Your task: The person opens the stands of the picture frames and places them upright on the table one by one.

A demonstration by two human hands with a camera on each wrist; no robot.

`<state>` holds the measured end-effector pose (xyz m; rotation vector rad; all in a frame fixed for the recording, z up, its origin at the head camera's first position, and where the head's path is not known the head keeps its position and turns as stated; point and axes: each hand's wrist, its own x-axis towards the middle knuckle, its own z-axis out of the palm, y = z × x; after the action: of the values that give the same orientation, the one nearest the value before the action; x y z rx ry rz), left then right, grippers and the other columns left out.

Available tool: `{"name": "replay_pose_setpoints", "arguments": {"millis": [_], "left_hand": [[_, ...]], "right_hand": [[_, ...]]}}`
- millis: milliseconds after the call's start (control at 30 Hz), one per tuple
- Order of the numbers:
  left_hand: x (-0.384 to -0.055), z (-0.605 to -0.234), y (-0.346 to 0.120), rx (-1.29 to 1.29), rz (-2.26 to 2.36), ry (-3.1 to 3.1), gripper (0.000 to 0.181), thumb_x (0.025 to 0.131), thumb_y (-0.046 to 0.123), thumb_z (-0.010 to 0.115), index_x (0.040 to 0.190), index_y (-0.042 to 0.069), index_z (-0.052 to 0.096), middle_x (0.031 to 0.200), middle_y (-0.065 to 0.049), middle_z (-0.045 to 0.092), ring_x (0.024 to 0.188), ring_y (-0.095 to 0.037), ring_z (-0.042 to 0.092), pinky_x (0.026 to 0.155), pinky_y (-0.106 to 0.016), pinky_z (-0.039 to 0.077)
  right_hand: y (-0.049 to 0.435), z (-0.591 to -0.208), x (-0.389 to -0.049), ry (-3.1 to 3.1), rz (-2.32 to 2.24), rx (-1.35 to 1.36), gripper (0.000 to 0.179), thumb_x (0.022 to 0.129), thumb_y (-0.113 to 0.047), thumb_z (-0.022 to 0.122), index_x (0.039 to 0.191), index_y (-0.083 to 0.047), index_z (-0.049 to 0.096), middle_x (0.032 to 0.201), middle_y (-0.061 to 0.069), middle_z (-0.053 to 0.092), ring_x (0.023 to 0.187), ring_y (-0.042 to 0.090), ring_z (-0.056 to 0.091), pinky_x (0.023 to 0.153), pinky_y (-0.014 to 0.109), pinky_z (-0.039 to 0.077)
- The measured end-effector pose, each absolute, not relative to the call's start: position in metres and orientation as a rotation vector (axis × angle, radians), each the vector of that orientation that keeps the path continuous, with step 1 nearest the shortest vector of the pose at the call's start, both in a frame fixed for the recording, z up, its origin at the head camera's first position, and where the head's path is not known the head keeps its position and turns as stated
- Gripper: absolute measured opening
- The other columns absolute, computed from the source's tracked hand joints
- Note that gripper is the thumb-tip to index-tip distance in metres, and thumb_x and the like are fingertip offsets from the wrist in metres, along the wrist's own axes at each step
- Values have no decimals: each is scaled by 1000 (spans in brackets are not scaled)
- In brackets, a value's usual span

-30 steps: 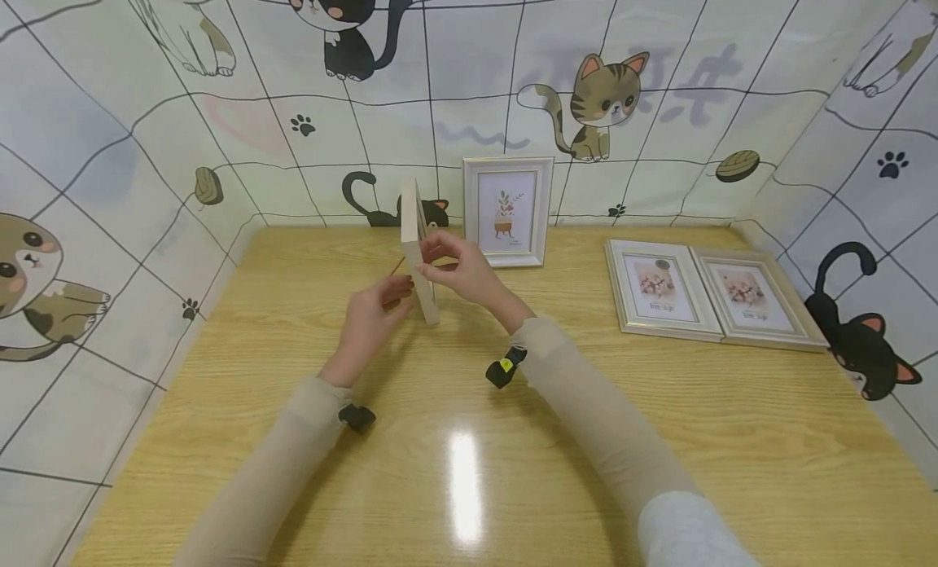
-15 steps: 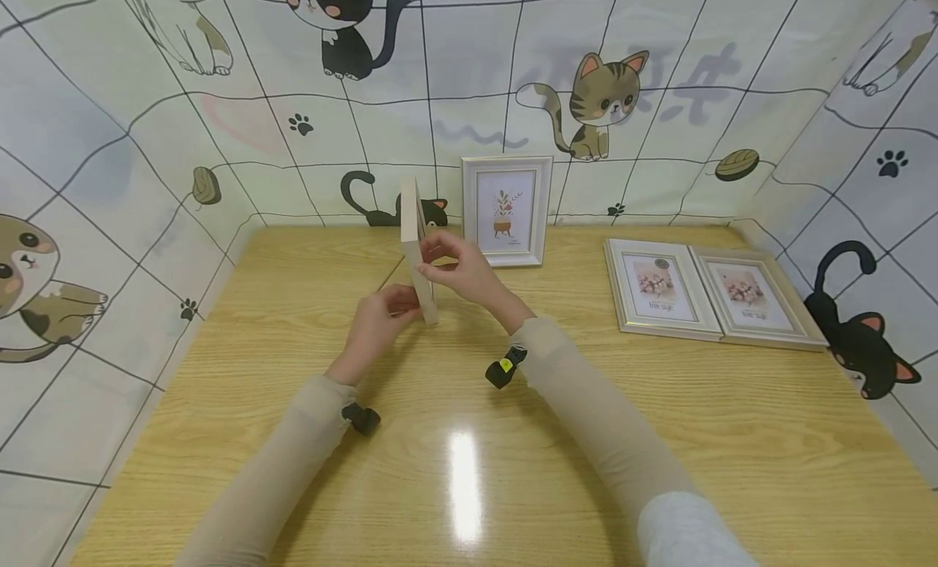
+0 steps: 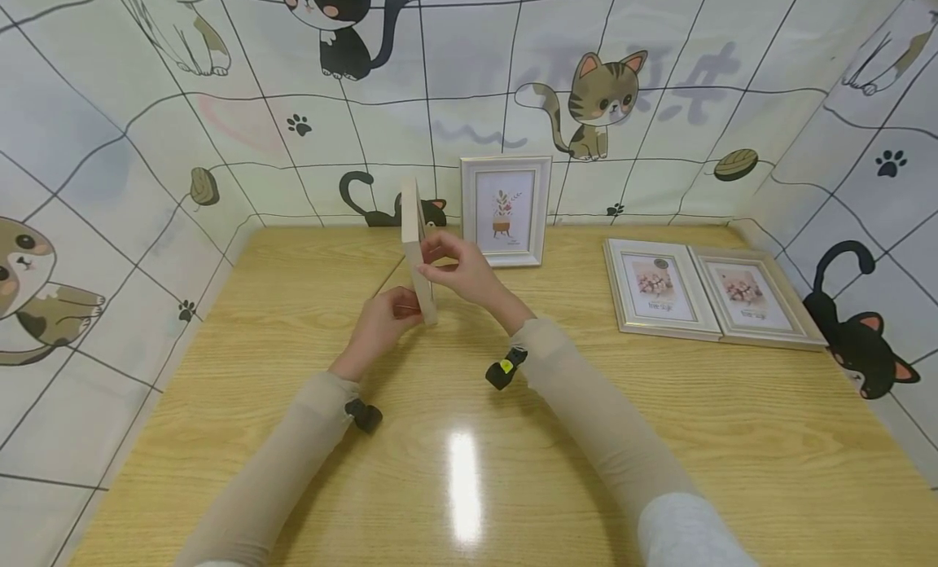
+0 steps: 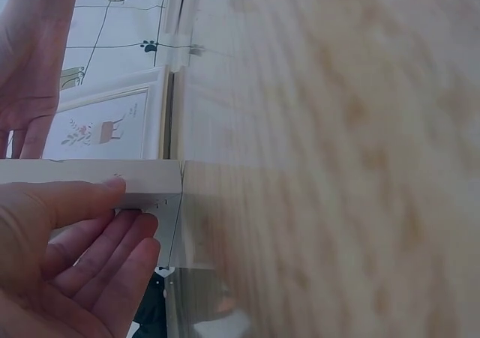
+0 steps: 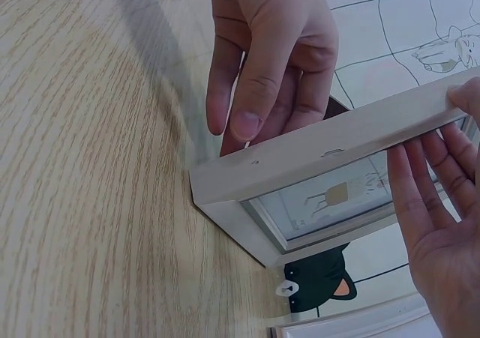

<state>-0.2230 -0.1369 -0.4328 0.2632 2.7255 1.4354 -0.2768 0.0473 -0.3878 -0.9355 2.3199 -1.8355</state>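
A white picture frame [image 3: 409, 213] stands upright on the table, turned edge-on in the head view. Its thin back stand [image 3: 389, 275] slants out to the left. My left hand [image 3: 377, 327] pinches the lower near edge, thumb on the side and fingers behind, as the left wrist view shows. Higher up, my right hand [image 3: 469, 275] grips the same edge, its thumb on the side and its fingers [image 5: 416, 192] against the glass front. A plant print shows behind that glass in the right wrist view.
Another white picture frame [image 3: 506, 211] with a plant print stands just right of the held one, near the cat-patterned back wall [image 3: 293, 176]. Two frames lie flat at the right: a white one [image 3: 663, 334] and a cream one [image 3: 784, 341]. All are on a wooden table [image 3: 557, 437].
My left hand has moved from beside the stand, slightly right and down, to the frame's lower edge. The stand is now more visible. My right hand and the frame stay put.
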Motion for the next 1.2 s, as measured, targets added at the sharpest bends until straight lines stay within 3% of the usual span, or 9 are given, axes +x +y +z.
{"name": "replay_pose_setpoints", "arguments": {"millis": [267,667,800,967,1067,1200], "left_hand": [[-227,-436,-136,244,1434,2716,25,89,3,72,112,-2,64,116,-21,70,108,-35,71,93,-42,59],[-230,-441,-134,246,1429,2747,22,88,4,74,108,0,63,113,-19,71,104,-34,72,89,-43,61],[-231,-441,-134,251,1415,2767,21,88,5,74,105,1,64,111,-17,71,103,-33,72,89,-43,61],[-232,-440,-133,269,1394,2788,20,87,6,76,102,0,64,108,-17,72,101,-32,73,88,-42,61],[-232,-439,-132,276,1384,2798,19,86,5,76,101,0,64,107,-17,72,99,-32,73,87,-41,61],[-233,-440,-132,271,1370,2804,18,86,5,76,99,1,65,106,-17,73,99,-31,73,87,-40,61]], "right_hand": [[47,-389,-278,2321,-1832,-926,25,92,-6,67,116,-1,61,112,17,66,105,26,65,92,37,60],[49,-393,-279,2297,-1860,-929,26,92,-6,67,116,0,61,114,18,65,107,29,65,94,39,59],[54,-391,-281,2291,-1843,-911,26,93,-8,68,117,-1,62,115,17,67,107,22,66,93,38,59],[62,-392,-289,2084,-1972,-854,26,101,-8,53,121,9,58,118,25,64,102,12,66,99,45,57],[65,-395,-298,2122,-2000,-790,28,104,-11,51,122,9,57,118,25,64,102,15,67,94,35,59],[65,-401,-309,2284,-1946,-695,30,101,-13,57,125,4,58,121,23,64,108,32,67,88,28,59]]}}
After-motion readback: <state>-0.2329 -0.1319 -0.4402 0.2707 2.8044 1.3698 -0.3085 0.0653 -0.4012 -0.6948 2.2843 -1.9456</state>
